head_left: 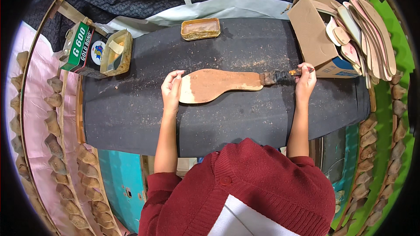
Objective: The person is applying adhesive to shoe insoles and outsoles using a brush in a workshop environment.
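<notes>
A tan shoe insole [223,83] lies or is held flat over the dark table, its wide toe end to the left and paler there. My left hand [171,88] pinches that toe end between thumb and fingers. My right hand [305,81] grips the far right end of a dark, crusted glue brush [278,77], fingers closed round its handle. The brush points left, its brownish bristles touching or overlapping the insole's narrow heel end. Whether the bristles press on it I cannot tell.
A crusted yellowish tray [201,35] stands at the back. At the left are a green and black tin [81,54] and a tub [127,52]. A cardboard box [308,30] with several insoles [372,35] stands at the right. Shoe lasts [54,145] line side racks.
</notes>
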Action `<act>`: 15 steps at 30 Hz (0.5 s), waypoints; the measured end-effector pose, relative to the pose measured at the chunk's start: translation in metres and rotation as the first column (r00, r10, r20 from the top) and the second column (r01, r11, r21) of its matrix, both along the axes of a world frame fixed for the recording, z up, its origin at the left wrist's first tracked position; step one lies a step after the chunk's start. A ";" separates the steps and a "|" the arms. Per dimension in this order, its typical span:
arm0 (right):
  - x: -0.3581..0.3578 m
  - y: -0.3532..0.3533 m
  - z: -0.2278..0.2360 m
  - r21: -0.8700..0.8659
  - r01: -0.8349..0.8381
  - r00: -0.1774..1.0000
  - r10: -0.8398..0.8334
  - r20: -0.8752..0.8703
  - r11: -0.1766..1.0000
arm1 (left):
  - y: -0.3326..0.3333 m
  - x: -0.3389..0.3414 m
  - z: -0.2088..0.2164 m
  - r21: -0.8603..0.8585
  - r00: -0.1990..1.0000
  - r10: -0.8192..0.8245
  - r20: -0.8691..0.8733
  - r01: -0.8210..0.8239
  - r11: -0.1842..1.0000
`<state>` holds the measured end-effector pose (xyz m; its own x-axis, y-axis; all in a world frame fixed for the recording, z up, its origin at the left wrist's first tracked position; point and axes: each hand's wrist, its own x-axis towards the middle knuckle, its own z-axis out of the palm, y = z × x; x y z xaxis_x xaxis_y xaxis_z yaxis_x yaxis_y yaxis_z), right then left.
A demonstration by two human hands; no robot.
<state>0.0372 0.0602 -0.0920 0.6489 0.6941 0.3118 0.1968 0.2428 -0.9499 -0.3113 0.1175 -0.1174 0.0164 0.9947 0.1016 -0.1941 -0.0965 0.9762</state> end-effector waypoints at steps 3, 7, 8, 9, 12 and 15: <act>0.002 -0.002 -0.001 -0.015 -0.111 0.993 0.111 -0.046 0.994 | 0.001 -0.001 -0.003 -0.006 1.000 -0.002 -0.010 0.002 1.000; 0.001 0.002 -0.002 0.002 -0.051 0.999 0.051 0.004 0.999 | 0.001 0.000 -0.002 0.010 0.999 0.022 -0.023 -0.022 1.000; 0.002 0.002 -0.002 0.012 -0.006 1.000 0.006 0.018 1.000 | 0.001 0.000 -0.002 -0.001 1.000 0.010 -0.010 -0.010 1.000; 0.003 0.001 -0.002 0.011 -0.006 1.000 0.006 0.018 1.000 | 0.001 0.000 -0.001 -0.011 1.000 -0.003 0.003 0.003 1.000; 0.003 -0.001 -0.002 0.007 -0.070 0.996 0.071 -0.054 0.998 | 0.001 -0.001 -0.001 -0.005 1.000 0.016 -0.026 -0.016 1.000; 0.002 -0.001 -0.002 -0.010 -0.102 0.994 0.101 -0.032 0.995 | 0.001 0.000 -0.001 0.002 1.000 0.010 -0.020 -0.009 1.000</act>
